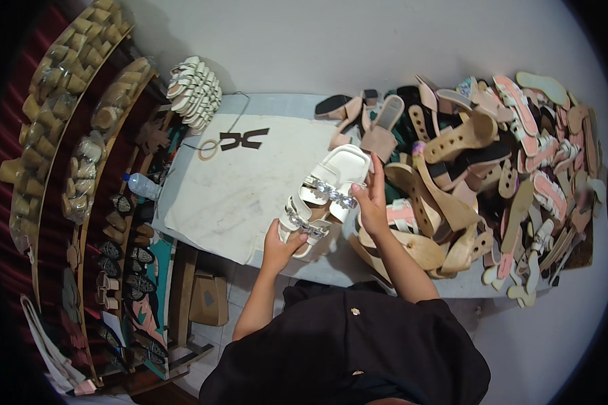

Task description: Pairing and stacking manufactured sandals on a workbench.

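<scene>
A white sandal with two straps set with clear stones lies over the front of a white cloth on the table. My left hand grips the sandal at its near end, thumb over the lower strap. My right hand touches the sandal's right side at the upper stone strap, fingers spread and pointing away from me. Both forearms come up from my black top at the bottom of the view.
A big heap of tan soles, pink and white sandals and heels covers the table's right half. A stack of white soles and a black cut-out piece lie at the back left. Shelves of wooden heels and a water bottle stand at left.
</scene>
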### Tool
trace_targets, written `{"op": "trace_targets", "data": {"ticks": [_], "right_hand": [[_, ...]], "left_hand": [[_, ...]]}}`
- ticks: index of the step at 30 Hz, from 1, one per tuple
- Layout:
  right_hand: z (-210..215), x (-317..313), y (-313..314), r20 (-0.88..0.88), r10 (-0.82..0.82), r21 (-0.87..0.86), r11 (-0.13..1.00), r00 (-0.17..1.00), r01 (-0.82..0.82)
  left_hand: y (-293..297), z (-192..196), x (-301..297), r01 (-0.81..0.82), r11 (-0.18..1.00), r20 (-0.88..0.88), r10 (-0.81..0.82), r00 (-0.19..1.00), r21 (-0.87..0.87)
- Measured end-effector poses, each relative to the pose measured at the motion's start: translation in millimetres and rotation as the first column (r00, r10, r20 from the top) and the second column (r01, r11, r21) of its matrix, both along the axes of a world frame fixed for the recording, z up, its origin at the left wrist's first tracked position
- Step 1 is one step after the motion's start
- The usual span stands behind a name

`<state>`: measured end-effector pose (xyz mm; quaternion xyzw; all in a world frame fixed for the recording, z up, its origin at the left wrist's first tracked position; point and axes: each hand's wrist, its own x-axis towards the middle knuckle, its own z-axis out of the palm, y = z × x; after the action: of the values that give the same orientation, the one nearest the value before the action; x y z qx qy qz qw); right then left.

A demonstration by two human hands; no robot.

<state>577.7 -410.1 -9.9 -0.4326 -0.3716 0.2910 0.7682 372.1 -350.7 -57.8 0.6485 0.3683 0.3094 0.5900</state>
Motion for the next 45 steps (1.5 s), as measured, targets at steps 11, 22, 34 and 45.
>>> {"op": "trace_targets", "data": {"ticks": [11,22,34,45], "right_hand": [[-140,-128,70,0.742,0.339,-0.562,0.784,0.578,0.263],[-151,-166,219,-0.056,0.013,-0.465,0.885,0.998,-0.038],[-140,-128,465,-0.128,0.024,-0.56,0.824,0.991,-0.092],[-183,-107,443,0.725,0.094,-0.535,0.7,0.682,0.473]], "left_hand": [[97,-99,-45,-0.463,0.847,-0.143,0.441,0.886,-0.261],[217,-104,-44,-0.362,0.921,0.086,0.376,0.923,-0.146],[442,-90,-36,-0.372,0.843,-0.263,0.488,0.832,0.388],[485,-130,-6,-0.202,0.843,-0.583,0.498,0.642,0.498]]}}
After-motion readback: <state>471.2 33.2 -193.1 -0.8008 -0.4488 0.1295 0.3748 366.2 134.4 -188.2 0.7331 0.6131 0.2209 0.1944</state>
